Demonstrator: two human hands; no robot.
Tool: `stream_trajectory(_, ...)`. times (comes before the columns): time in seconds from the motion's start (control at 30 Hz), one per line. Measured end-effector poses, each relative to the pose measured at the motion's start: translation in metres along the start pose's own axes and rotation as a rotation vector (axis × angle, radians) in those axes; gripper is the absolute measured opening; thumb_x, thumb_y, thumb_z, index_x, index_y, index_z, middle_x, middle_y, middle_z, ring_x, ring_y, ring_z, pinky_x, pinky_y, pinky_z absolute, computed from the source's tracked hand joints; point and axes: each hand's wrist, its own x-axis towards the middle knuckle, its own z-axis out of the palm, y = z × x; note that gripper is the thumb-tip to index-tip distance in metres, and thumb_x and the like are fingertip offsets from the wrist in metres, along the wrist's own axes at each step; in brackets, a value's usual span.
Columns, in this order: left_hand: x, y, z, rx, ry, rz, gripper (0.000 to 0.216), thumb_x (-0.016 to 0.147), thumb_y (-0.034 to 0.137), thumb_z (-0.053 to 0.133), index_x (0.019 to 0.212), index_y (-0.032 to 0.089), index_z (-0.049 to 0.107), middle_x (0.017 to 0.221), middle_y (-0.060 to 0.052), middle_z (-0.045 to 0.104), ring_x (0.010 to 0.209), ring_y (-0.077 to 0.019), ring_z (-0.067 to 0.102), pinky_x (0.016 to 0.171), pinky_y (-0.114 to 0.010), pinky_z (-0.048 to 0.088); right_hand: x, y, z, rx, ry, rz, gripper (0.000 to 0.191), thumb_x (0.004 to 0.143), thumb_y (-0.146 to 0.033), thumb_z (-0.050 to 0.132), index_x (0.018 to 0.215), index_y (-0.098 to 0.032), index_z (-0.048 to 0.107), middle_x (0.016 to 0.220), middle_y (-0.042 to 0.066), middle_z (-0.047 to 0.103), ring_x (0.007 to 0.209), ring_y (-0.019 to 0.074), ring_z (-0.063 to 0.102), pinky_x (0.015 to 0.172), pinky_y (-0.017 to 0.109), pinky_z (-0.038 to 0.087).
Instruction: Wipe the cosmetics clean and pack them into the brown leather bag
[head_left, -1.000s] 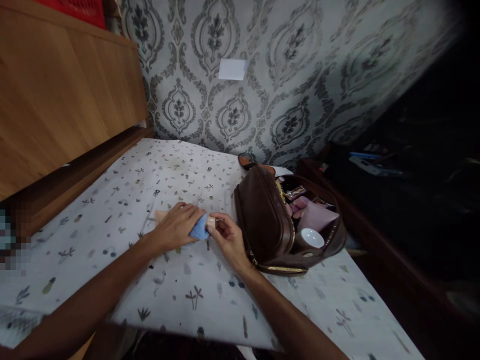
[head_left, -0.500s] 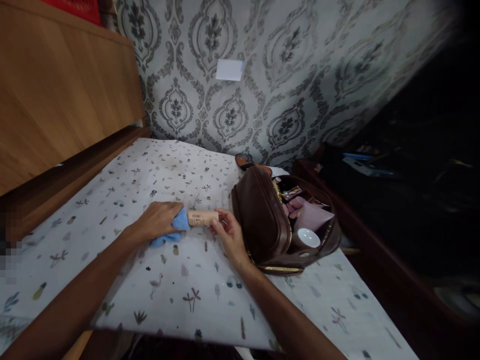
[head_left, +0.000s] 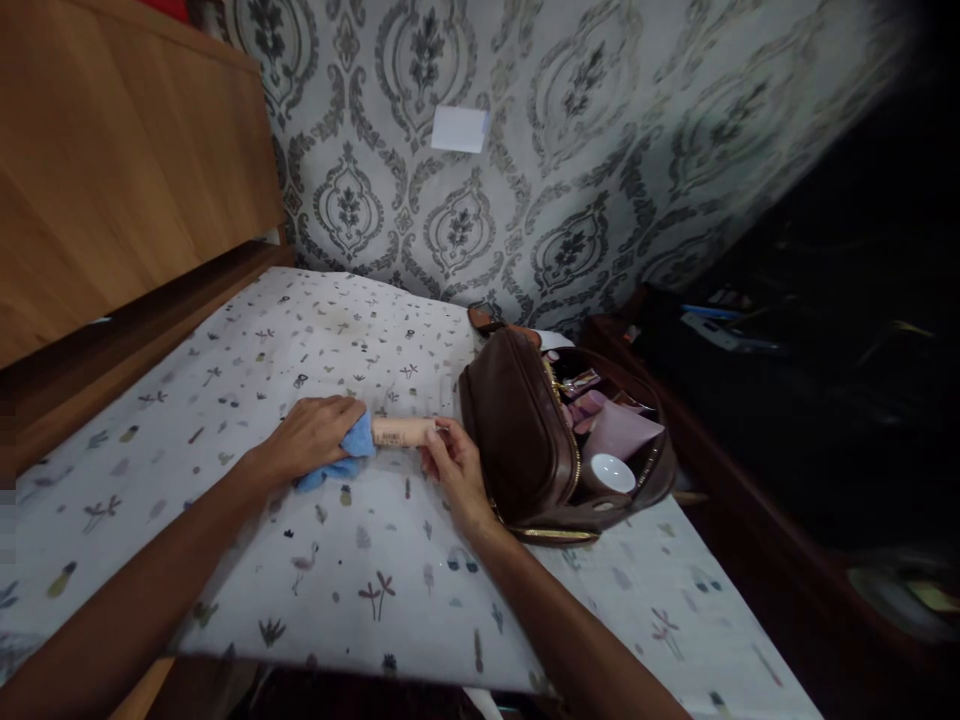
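My left hand (head_left: 311,435) is closed on a blue cloth (head_left: 346,455), which wraps the left end of a beige tube (head_left: 401,432) lying on its side. My right hand (head_left: 448,468) pinches the tube's right end between thumb and fingers. Both hands rest on a white cloth (head_left: 337,560) printed with small plants and birds. Right of my right hand stands an open brown leather bag (head_left: 525,440) with a gold zip. Inside it I see pinkish items and a white round lid (head_left: 611,470).
A wooden panel (head_left: 112,170) rises at the left. Patterned grey wallpaper (head_left: 562,150) with a white card stuck on it fills the back. A dark wooden ledge (head_left: 757,540) and a dim shelf with clutter lie to the right.
My left hand slid the blue cloth leftwards along the tube, uncovering most of the beige tube. My right hand kept hold of the right end.
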Motion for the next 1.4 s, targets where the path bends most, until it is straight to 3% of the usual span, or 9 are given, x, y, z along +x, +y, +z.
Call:
stream_trajectory(0.2, -0.002, -0.004, -0.006, -0.051, 0.001, 0.009, 0.017, 0.091, 0.036, 0.054, 0.084, 0.022, 0.047, 0.080, -0.001, 0.063, 0.066, -0.0180, 0.060, 0.054, -0.029, 0.031, -0.004, 0.001, -0.003, -0.067, -0.083, -0.164, 0.047, 0.088, -0.053, 0.061, 0.125, -0.025, 0.059, 0.094, 0.004, 0.058, 0.075, 0.0158, 0.056, 0.053, 0.024, 0.040)
stream_trajectory(0.33, -0.002, -0.005, -0.006, -0.061, 0.015, 0.023, 0.016, 0.090, 0.035, 0.054, 0.085, 0.022, 0.047, 0.079, -0.001, 0.061, 0.066, -0.0174, 0.058, 0.054, -0.028, 0.030, -0.006, 0.001, -0.003, -0.032, -0.125, -0.139, 0.055, 0.088, -0.050, 0.062, 0.136, -0.028, 0.050, 0.116, 0.008, 0.057, 0.092, 0.0203, 0.060, 0.057, 0.024, 0.045)
stream_trajectory(0.6, -0.001, -0.002, -0.004, -0.063, 0.029, 0.065, 0.015, 0.092, 0.034, 0.052, 0.084, 0.022, 0.046, 0.078, -0.002, 0.062, 0.068, -0.0181, 0.059, 0.055, -0.029, 0.032, 0.000, 0.002, -0.004, -0.022, 0.012, -0.046, 0.065, 0.074, -0.054, 0.073, 0.126, -0.023, 0.050, 0.096, 0.003, 0.055, 0.076, 0.0157, 0.057, 0.048, 0.022, 0.046)
stream_trajectory(0.83, -0.003, -0.014, -0.007, -0.079, 0.054, -0.002, 0.020, 0.088, 0.042, 0.053, 0.088, 0.022, 0.050, 0.083, -0.003, 0.066, 0.072, -0.0190, 0.063, 0.055, -0.027, 0.035, 0.007, 0.012, -0.004, 0.042, 0.023, -0.025, 0.063, 0.072, -0.045, 0.078, 0.123, -0.024, 0.048, 0.097, 0.002, 0.054, 0.073, 0.0133, 0.060, 0.046, 0.019, 0.044)
stream_trajectory(1.1, -0.003, -0.010, -0.005, -0.090, 0.036, 0.008, 0.015, 0.088, 0.035, 0.053, 0.083, 0.023, 0.048, 0.078, -0.002, 0.062, 0.066, -0.0183, 0.059, 0.053, -0.028, 0.030, -0.003, -0.002, -0.006, 0.055, -0.039, -0.092, 0.050, 0.084, -0.045, 0.065, 0.128, -0.026, 0.050, 0.107, 0.005, 0.057, 0.088, 0.0169, 0.064, 0.054, 0.022, 0.048)
stream_trajectory(1.27, -0.003, -0.005, -0.009, -0.116, 0.017, 0.017, 0.017, 0.089, 0.037, 0.054, 0.082, 0.022, 0.047, 0.077, -0.001, 0.061, 0.066, -0.0173, 0.059, 0.055, -0.028, 0.031, 0.001, -0.001, -0.003, 0.012, 0.015, -0.045, 0.062, 0.075, -0.049, 0.074, 0.125, -0.023, 0.049, 0.099, 0.004, 0.056, 0.079, 0.0154, 0.059, 0.049, 0.021, 0.045)
stream_trajectory(1.4, -0.003, -0.013, -0.011, -0.129, 0.026, -0.023, 0.017, 0.087, 0.039, 0.056, 0.088, 0.023, 0.051, 0.083, -0.001, 0.066, 0.073, -0.0189, 0.063, 0.058, -0.028, 0.036, 0.005, 0.006, -0.001, 0.041, 0.017, -0.003, 0.062, 0.070, -0.040, 0.076, 0.122, -0.023, 0.047, 0.099, 0.003, 0.054, 0.074, 0.0134, 0.057, 0.047, 0.020, 0.044)
